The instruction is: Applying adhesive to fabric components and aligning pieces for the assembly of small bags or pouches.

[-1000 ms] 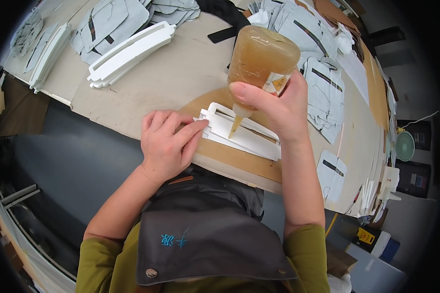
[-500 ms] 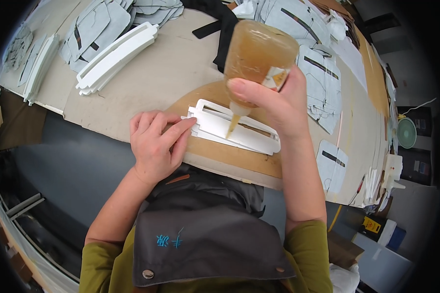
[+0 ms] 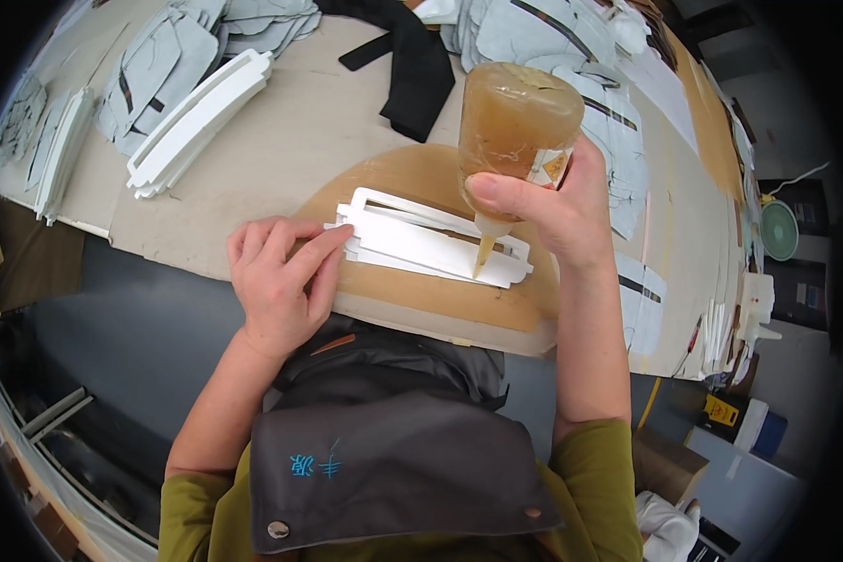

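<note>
A white slotted strip-like piece (image 3: 417, 245) lies lengthwise on a brown sheet (image 3: 421, 295) at the table's near edge. My left hand (image 3: 286, 276) is closed on its left end, fingertips pressing there. In my right hand (image 3: 562, 201) is a clear squeeze bottle (image 3: 515, 117) of amber liquid, probably glue, held upside down with the fingers wrapped round it. Its narrow nozzle (image 3: 483, 258) points down at the strip's surface, near the right end. Whether the tip touches cannot be made out, and any liquid on the white surface is hard to see.
More white slotted pieces (image 3: 197, 122) lie stacked at the left, and others (image 3: 63, 155) beyond them. Grey flat panels (image 3: 159, 70) are piled at the back left, with more panels (image 3: 525, 33) at the back right. A black cloth strip (image 3: 417, 80) lies behind the bottle.
My right hand has carried the bottle rightward along the strip, its nozzle going from about the middle toward the right end. My left hand stays on the left end. The whole view has shifted slightly.
</note>
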Motion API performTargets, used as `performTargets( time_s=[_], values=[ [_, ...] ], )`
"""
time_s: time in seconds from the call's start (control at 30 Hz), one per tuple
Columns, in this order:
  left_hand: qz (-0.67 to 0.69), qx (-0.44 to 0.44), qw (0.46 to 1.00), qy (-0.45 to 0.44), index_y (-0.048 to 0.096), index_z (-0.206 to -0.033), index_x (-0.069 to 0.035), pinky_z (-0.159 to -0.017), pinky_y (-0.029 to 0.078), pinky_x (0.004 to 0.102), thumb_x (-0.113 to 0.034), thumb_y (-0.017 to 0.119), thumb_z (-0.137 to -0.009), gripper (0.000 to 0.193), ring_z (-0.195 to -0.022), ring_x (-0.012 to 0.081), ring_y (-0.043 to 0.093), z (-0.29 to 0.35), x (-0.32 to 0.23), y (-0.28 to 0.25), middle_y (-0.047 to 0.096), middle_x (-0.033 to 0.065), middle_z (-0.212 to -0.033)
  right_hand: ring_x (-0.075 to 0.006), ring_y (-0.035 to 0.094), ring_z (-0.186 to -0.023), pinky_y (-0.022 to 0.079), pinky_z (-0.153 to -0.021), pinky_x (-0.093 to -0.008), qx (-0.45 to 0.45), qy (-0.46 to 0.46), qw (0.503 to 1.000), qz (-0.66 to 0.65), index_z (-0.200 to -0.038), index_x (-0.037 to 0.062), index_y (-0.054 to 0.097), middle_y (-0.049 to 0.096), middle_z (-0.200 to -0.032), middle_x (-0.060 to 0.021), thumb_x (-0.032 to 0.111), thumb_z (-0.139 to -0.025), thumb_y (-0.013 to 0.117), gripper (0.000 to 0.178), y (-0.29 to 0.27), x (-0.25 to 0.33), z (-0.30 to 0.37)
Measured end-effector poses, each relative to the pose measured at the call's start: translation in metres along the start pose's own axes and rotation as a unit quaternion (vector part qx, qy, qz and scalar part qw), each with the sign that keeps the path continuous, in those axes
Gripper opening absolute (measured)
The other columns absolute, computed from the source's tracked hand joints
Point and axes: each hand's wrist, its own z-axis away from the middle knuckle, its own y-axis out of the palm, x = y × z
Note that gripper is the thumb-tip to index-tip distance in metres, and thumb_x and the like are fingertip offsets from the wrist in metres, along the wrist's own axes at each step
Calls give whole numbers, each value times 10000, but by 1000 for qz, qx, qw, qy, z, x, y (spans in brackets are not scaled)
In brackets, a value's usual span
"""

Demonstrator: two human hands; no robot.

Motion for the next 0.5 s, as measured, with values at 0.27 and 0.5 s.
performTargets(
  time_s=[0.27, 0.5],
  values=[
    [5, 6, 1000, 16, 735, -971, -130, -832, 379, 348, -39, 717, -753, 237, -823, 211, 563, -4, -4, -1, 625, 11, -866, -129, 654, -886, 539, -808, -288, -4, -16, 1000, 4, -1138, -7, 603, 691, -1006, -63, 138, -674, 876, 558, -23, -2, 11],
    [-9, 17, 1000, 15, 737, -979, -122, -835, 377, 342, -37, 715, -767, 229, -834, 214, 566, -3, -7, -2, 625, 18, -863, -122, 654, -883, 539, -804, -286, -3, -25, 999, -26, -1138, 10, 608, 690, -1003, -55, 159, -655, 889, 578, -4, -3, 6]
  ],
)
